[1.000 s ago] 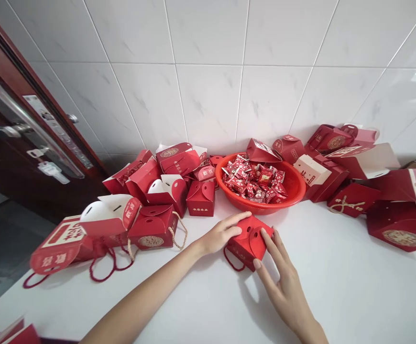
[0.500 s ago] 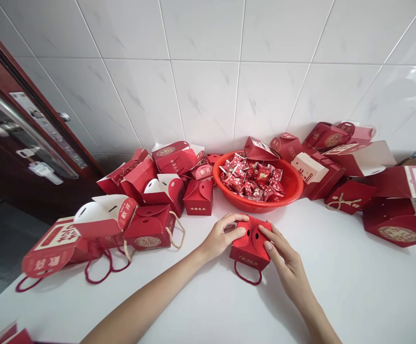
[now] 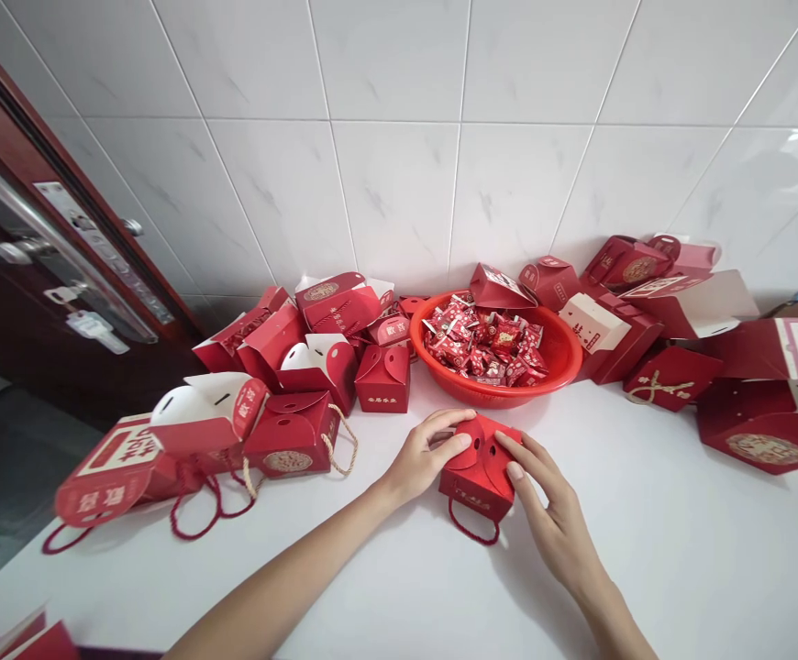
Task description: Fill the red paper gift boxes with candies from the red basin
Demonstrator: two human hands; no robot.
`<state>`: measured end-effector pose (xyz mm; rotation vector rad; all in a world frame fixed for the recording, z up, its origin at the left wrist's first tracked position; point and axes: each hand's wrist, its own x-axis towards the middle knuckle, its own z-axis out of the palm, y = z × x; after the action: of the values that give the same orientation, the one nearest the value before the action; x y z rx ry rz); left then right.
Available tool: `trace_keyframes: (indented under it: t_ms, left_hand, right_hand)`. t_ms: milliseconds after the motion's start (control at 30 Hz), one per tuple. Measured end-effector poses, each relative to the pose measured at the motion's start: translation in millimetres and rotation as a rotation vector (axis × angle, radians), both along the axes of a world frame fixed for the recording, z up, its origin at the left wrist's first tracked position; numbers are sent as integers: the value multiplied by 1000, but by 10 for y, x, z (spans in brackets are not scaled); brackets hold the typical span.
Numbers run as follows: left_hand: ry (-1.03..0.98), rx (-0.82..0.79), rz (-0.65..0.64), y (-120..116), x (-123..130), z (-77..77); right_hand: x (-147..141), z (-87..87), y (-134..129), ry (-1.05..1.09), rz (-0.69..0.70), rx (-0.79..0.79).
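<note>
Clearly, the red box point(image 3: 476, 484) sits between the two hands, in front of the orange-red bowl point(image 3: 502, 397) and well in from the worktop's point(image 3: 378, 577) near edge. Whether its base touches the surface cannot be made out for certain. Its top flaps are folded over, with two dark holes side by side, and a dark red cord handle point(image 3: 473, 537) loops out at the front toward the wearer.

The left hand point(image 3: 418, 466) has its fingers point(image 3: 446, 419) bent around the far left corner, while its thumb lies on the top just left of the left hole; a narrow gap parts thumb and forefinger. The right hand point(image 3: 556, 513) comes in from the other side: its forefinger tip rests on the top flap just beyond the right hole, its thumb against the right edge, the fingers slightly spread. Between them, both hands keep the box in a light hold.

Wrapped sweets point(image 3: 485, 348) fill much of the bowl; a small closed box point(image 3: 382, 383) stands just left of it.
</note>
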<state>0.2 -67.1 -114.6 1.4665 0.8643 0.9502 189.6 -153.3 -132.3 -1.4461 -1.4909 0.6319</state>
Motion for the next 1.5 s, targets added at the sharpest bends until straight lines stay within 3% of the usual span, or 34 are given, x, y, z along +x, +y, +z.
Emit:
trace_keyframes:
  t_ms: [267, 367, 600, 867, 1167, 1500]
  left_hand:
    - [57, 79, 147, -44, -173, 48]
    - [82, 37, 119, -65, -181, 111]
    - [94, 10, 29, -65, -180, 175]
    - [86, 4, -2, -96, -176, 111]
    - [61, -31, -22, -83, -186, 115]
    - [60, -39, -12, -107, -184, 62]
  right_hand:
    - [-23, -55, -195, -318, -1, 252]
    - [-36, -77, -203, -375, -13, 303]
    - [-90, -81, -199, -516, 16, 238]
    - [-402, -119, -294, -504, -116, 224]
    - [-276, -75, -279, -497, -83, 172]
    - [-175, 18, -260, -508, -155, 177]
